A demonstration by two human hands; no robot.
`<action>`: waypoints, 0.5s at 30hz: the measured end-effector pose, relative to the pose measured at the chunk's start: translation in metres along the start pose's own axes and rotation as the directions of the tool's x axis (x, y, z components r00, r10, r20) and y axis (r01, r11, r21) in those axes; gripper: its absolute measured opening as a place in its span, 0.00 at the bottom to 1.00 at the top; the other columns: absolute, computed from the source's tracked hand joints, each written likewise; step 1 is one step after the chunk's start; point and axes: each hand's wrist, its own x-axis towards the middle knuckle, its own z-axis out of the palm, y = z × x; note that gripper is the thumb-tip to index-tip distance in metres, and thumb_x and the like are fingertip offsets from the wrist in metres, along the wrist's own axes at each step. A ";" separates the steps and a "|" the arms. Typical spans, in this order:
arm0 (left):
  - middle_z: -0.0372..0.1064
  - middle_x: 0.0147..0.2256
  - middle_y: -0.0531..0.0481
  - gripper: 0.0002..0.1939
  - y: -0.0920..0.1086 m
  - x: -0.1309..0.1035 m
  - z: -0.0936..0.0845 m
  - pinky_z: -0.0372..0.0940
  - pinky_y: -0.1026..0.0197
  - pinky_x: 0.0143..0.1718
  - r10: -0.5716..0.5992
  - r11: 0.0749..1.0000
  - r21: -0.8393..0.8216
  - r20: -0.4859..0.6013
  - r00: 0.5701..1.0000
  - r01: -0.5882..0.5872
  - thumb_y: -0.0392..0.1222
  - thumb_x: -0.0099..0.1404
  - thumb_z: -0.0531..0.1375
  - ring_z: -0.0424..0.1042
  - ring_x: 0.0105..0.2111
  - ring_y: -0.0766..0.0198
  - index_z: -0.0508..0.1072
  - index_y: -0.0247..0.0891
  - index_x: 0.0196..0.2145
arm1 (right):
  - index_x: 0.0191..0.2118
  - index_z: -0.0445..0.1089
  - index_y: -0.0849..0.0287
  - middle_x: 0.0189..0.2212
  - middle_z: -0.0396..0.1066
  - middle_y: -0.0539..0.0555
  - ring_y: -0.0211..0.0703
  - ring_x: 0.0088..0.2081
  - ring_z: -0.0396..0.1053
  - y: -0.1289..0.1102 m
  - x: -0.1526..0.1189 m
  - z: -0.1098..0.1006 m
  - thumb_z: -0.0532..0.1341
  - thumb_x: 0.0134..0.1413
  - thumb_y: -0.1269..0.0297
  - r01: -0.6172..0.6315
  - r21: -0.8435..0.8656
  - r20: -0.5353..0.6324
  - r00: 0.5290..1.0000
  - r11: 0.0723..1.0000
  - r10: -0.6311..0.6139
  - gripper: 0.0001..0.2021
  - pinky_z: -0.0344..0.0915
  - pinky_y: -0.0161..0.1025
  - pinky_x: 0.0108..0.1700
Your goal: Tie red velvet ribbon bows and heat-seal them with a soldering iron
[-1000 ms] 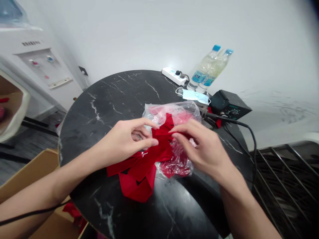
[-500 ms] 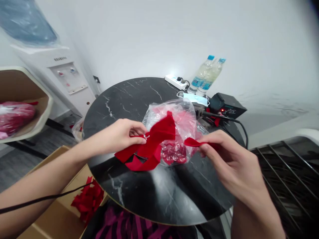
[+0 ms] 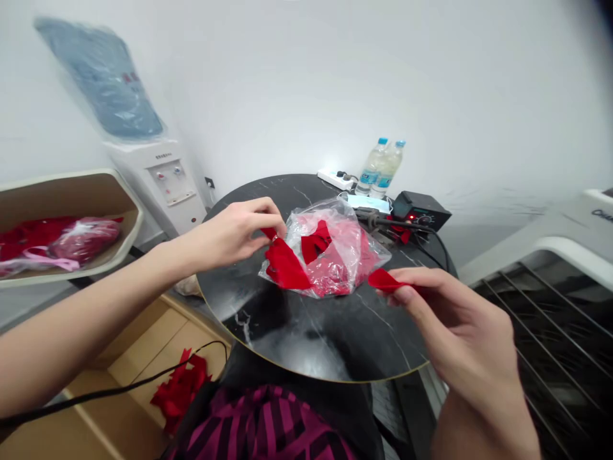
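My left hand (image 3: 246, 231) is closed in a pinch on a red ribbon bow (image 3: 288, 267), held over the left side of a clear plastic bag (image 3: 353, 220). The bow's wide fabric tails hang down in front of the bag. More red ribbon pieces (image 3: 330, 271) show through the plastic, and one dark red loop (image 3: 316, 243) stands up at its middle. Right of the bag, my right hand (image 3: 462, 322) pinches a folded red ribbon strip (image 3: 383, 280) between thumb and forefinger. The strip's other end is hidden in the palm.
The bag lies on a round black marbled table (image 3: 311, 348). Toward its back are a power strip (image 3: 335, 179), two water bottles (image 3: 380, 167), a blue face mask (image 3: 368, 204) and a black control box (image 3: 421, 211). A cardboard box (image 3: 143, 338) with red ribbons stands lower left.
My left hand has drawn the bow up and left, and its tails now hang lower across the bag. The right hand still pinches its strip. The head view has shifted left.
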 end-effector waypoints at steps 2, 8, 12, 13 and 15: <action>0.73 0.45 0.44 0.09 0.010 -0.003 -0.002 0.65 0.56 0.51 0.056 0.997 -0.044 -0.126 0.990 -0.062 0.32 0.69 0.58 0.73 0.47 0.58 0.79 0.40 0.39 | 0.43 0.78 0.50 0.36 0.79 0.50 0.38 0.35 0.76 0.002 0.007 0.001 0.66 0.64 0.61 -0.026 0.110 0.030 0.999 0.994 0.023 0.04 0.72 0.32 0.37; 0.71 0.29 0.50 0.09 0.017 -0.009 0.009 0.63 0.61 0.32 0.049 0.971 -0.218 -0.239 0.970 -0.103 0.33 0.67 0.61 0.68 0.29 0.65 0.82 0.42 0.38 | 0.39 0.75 0.55 0.54 0.77 0.55 0.44 0.55 0.75 0.004 0.045 0.046 0.65 0.66 0.59 -0.160 0.335 0.323 0.945 0.929 0.047 0.06 0.71 0.40 0.54; 0.79 0.40 0.47 0.11 0.002 -0.009 0.020 0.68 0.63 0.42 -0.050 0.870 -0.492 -0.012 0.999 0.037 0.34 0.71 0.57 0.75 0.37 0.64 0.78 0.39 0.46 | 0.37 0.71 0.56 0.61 0.71 0.57 0.45 0.62 0.69 0.011 0.060 0.074 0.62 0.68 0.57 -0.266 0.360 0.449 0.889 0.894 0.084 0.09 0.64 0.45 0.63; 0.79 0.43 0.46 0.11 -0.003 -0.008 0.022 0.69 0.62 0.45 -0.106 0.799 -0.589 0.062 0.992 0.122 0.37 0.73 0.56 0.76 0.40 0.63 0.77 0.39 0.48 | 0.38 0.71 0.56 0.60 0.71 0.57 0.46 0.62 0.69 0.015 0.062 0.079 0.62 0.68 0.57 -0.289 0.345 0.469 0.877 0.893 0.103 0.09 0.63 0.45 0.63; 0.77 0.43 0.44 0.14 -0.013 -0.006 0.028 0.70 0.61 0.46 -0.208 0.583 -0.756 0.214 0.954 0.297 0.44 0.77 0.52 0.76 0.43 0.60 0.77 0.38 0.47 | 0.39 0.71 0.56 0.55 0.74 0.56 0.45 0.59 0.70 0.022 0.064 0.084 0.62 0.68 0.56 -0.314 0.294 0.498 0.856 0.903 0.136 0.10 0.64 0.44 0.60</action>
